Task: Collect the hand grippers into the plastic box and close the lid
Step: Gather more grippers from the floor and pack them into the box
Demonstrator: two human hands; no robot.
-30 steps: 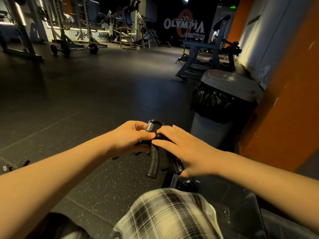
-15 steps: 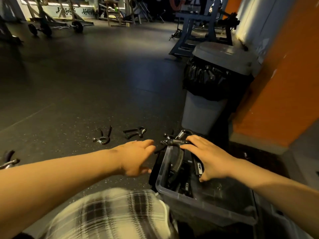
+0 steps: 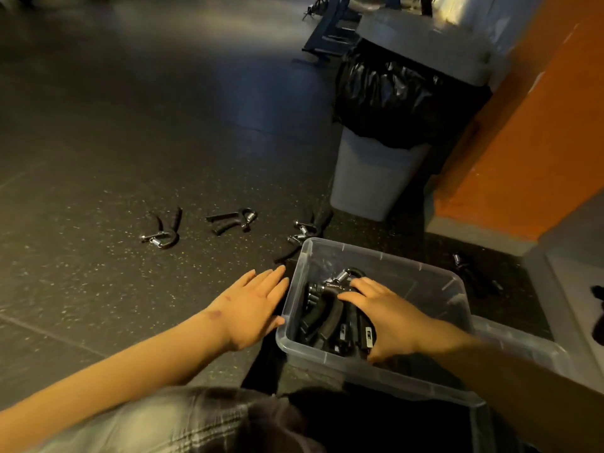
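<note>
A grey bin [image 3: 372, 178] with a black liner is set just beyond the clear plastic box [image 3: 376, 255], by an orange wall [image 3: 529, 125]. Three loose grippers [image 3: 225, 224] are scattered on the dark speckled floor [image 3: 147, 125] to its far left, where open room is left. The right hand [image 3: 387, 317] is laid straight-fingered on the piled grippers [image 3: 327, 318] inside the box, gripping nothing; the left hand [image 3: 255, 305] is held flat and open just beside the box's left wall.

Dim, warm-tinted wide-angle view, soft throughout, blurred and bowed at the edges.
</note>
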